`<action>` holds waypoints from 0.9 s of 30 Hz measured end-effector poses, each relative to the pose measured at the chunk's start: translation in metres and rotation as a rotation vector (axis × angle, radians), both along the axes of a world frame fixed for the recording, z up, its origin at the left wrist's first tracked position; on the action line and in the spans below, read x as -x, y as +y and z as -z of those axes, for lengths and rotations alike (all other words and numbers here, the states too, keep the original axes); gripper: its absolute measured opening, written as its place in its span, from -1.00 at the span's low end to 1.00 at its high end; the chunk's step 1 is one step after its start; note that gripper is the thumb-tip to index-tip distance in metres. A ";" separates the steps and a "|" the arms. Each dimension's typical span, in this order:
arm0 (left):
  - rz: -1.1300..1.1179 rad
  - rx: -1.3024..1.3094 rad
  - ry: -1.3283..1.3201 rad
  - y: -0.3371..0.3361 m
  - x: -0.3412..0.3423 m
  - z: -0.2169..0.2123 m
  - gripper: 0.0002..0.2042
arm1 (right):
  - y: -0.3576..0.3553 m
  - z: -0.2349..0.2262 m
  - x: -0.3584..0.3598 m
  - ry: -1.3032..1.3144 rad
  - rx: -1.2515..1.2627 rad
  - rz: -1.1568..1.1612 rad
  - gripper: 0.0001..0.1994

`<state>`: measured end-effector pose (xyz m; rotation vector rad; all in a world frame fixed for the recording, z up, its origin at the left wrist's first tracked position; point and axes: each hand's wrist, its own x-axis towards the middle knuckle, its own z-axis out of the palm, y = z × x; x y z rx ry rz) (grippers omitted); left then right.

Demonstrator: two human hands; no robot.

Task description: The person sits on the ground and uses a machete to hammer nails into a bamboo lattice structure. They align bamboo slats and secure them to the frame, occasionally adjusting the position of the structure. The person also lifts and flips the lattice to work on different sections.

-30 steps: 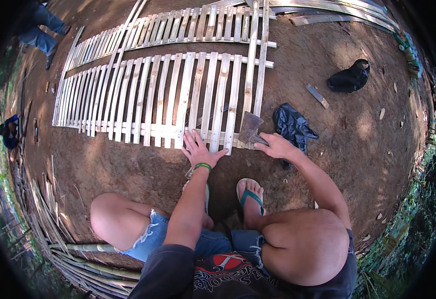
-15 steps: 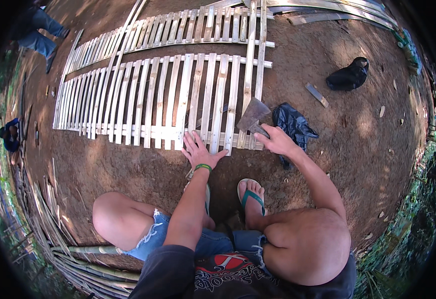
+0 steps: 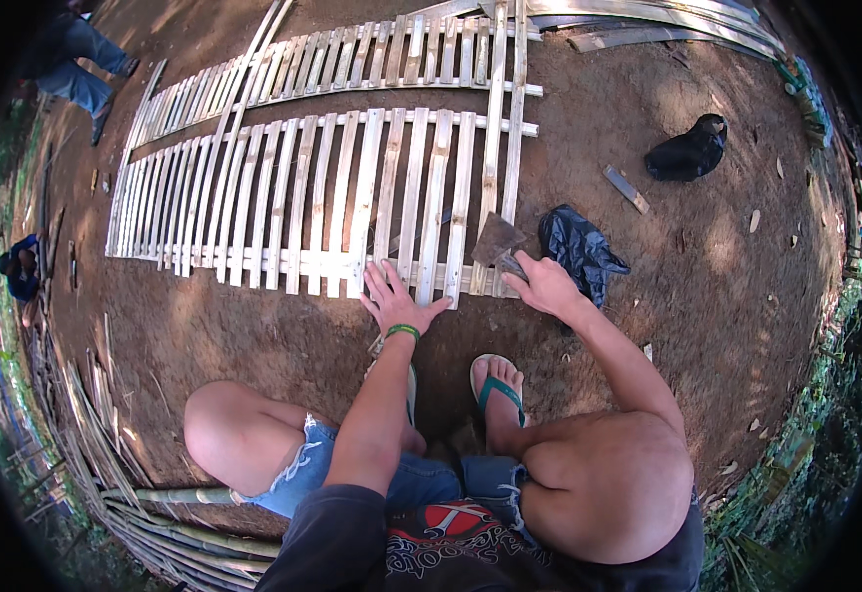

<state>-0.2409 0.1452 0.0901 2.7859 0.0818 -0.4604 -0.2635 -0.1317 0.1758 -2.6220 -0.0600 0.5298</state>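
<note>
A panel of pale bamboo slats (image 3: 360,197) nailed or laid across long rails lies on the ground in front of me. My left hand (image 3: 398,301) presses on the near ends of its slats, fingers spread, with a green band at the wrist. At the panel's near right corner, my right hand (image 3: 546,288) is closed round a hatchet (image 3: 498,239) with a broad grey metal head. The head hangs over the last slats; most of the handle is hidden in my fist. Whether the head touches the bamboo I cannot tell.
Right of the hatchet lies a crumpled black plastic bag (image 3: 581,252). Farther off are a flat strip (image 3: 627,188) and a black bundle (image 3: 685,148). A second slatted section (image 3: 372,59) lies beyond. Bamboo poles (image 3: 184,533) are at lower left; a person (image 3: 86,79) stands far left.
The hatchet head has turned and shifted slightly, with my right hand moving a little. My left hand stays on the slats.
</note>
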 end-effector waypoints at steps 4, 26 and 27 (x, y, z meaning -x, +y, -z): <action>0.001 -0.008 -0.020 0.004 -0.001 0.003 0.49 | 0.001 -0.002 -0.003 0.014 0.036 -0.192 -0.53; -0.009 0.063 -0.037 0.000 0.001 -0.001 0.46 | -0.153 0.019 -0.071 -0.359 0.417 0.792 -0.56; -0.004 0.044 -0.079 0.002 0.003 -0.001 0.43 | -0.147 0.007 -0.080 -0.259 0.376 0.842 -0.55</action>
